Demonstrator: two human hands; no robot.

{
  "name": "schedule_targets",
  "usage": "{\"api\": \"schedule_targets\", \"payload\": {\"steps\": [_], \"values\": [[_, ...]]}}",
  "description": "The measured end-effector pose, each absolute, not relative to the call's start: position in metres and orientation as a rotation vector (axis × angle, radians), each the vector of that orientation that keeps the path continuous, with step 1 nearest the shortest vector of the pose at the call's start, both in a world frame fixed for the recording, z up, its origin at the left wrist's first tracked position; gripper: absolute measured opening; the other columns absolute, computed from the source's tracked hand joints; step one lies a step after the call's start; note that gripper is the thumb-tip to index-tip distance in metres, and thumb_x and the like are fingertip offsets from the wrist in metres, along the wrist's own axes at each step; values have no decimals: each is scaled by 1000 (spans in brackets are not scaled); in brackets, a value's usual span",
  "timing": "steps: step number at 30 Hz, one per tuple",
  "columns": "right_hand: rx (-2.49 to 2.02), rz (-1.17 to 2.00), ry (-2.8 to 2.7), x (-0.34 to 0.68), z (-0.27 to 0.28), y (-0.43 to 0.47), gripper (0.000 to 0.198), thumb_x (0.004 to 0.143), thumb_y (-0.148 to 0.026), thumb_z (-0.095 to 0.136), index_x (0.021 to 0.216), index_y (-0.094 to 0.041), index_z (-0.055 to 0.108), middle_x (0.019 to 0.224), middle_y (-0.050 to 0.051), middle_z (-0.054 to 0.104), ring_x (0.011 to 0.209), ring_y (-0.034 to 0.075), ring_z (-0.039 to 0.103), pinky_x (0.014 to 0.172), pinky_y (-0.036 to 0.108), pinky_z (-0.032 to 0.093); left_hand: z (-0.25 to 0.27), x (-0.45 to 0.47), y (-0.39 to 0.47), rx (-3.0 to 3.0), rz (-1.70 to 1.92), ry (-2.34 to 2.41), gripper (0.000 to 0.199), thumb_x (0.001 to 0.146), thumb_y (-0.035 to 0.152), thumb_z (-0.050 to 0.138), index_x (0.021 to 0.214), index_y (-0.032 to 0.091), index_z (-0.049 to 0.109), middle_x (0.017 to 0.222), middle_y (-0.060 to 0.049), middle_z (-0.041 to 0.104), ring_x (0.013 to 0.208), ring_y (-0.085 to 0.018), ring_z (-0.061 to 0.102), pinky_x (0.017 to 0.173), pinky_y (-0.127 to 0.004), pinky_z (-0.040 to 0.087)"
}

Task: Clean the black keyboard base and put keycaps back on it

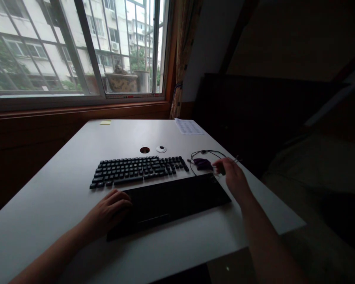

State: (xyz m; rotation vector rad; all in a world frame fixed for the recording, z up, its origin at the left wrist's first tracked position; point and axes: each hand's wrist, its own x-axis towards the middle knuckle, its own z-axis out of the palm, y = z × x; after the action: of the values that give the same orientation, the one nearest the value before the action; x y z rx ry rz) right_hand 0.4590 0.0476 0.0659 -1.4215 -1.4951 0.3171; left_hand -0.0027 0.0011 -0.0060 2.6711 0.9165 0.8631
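A long black rectangular panel (177, 199), about the width of a keyboard, lies slanted on the white table (225, 230). My left hand (115, 205) is closed over its left end, fingers together on top, thumb hidden. Past the panel's right end, my right hand (232, 175) pinches a thin metal wire tool (237, 159), whose thin ends stick out from the fingers; its exact kind is unclear. Behind the panel, black keycaps (130, 169) stand in keyboard rows. A dark purple object (203, 164), perhaps a mouse, sits just left of my right hand.
A black cable (207, 151) loops behind the purple object. The tabletop has a round hole (144, 150), with a white ring-shaped cover (161, 149) beside it. Printed paper (189, 127) lies at the far right edge, a yellow note (105, 122) at the far left. A barred window (77, 51) stands behind.
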Motion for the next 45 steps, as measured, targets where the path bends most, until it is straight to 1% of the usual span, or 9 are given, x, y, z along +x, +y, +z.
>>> {"api": "schedule_targets", "payload": {"steps": [3,5,8,16,21,32,39,42,45], "values": [[-1629,197,-1493,480,65,21,55,101,-61,37,76,-23,66,74,5,68,72,21,64,69,31,49,-6,-2,1,2677,866,945,17,105,22,53,112,22,69,108,-9,67,99,-22,61,88,-36,54],[-1747,238,-1470,490,61,6,56,100,-65,37,76,-23,66,59,2,63,57,20,60,58,31,45,-6,-2,1,2682,887,943,18,106,22,53,112,22,69,107,-9,67,99,-22,61,88,-36,55],[-1850,318,-1552,497,52,-9,51,96,-66,46,77,-24,67,53,0,63,48,19,60,56,31,45,-6,-2,0,2683,884,939,19,106,22,52,112,22,69,108,-9,67,100,-22,61,90,-37,54],[-1885,310,-1740,491,38,-22,47,97,-64,46,74,-27,67,54,-1,67,55,22,68,64,32,48,-8,-4,1,2676,852,947,18,106,22,51,113,22,68,110,-9,66,102,-23,60,90,-36,53],[-1891,313,-1644,495,30,-18,49,95,-67,48,72,-26,66,48,-1,62,47,21,64,58,32,46,-9,-5,2,2681,867,941,17,106,21,52,112,22,68,110,-9,66,102,-22,60,91,-36,52],[-1741,646,-1320,486,13,-8,48,91,-68,54,80,-22,62,45,-4,56,37,16,53,46,27,42,-11,-5,4,2669,835,938,17,106,19,52,114,23,67,111,-8,65,104,-23,58,92,-36,50],[-1887,356,-1631,470,15,-13,53,96,-66,44,70,-24,62,48,1,60,47,20,63,59,31,46,-12,-5,4,2665,858,918,17,106,19,52,113,23,66,111,-7,65,102,-22,58,92,-36,49],[-1893,163,-1782,466,18,-15,54,98,-64,39,75,-24,65,53,4,65,52,23,66,62,33,45,-11,-5,4,2668,865,921,17,105,19,52,113,22,66,110,-7,65,101,-22,58,92,-36,49],[-1908,192,-1824,474,22,-14,52,97,-63,41,74,-24,65,54,4,65,52,23,65,61,33,45,-10,-6,4,2695,859,907,17,105,19,52,114,22,66,111,-8,66,101,-22,58,91,-36,50]]}}
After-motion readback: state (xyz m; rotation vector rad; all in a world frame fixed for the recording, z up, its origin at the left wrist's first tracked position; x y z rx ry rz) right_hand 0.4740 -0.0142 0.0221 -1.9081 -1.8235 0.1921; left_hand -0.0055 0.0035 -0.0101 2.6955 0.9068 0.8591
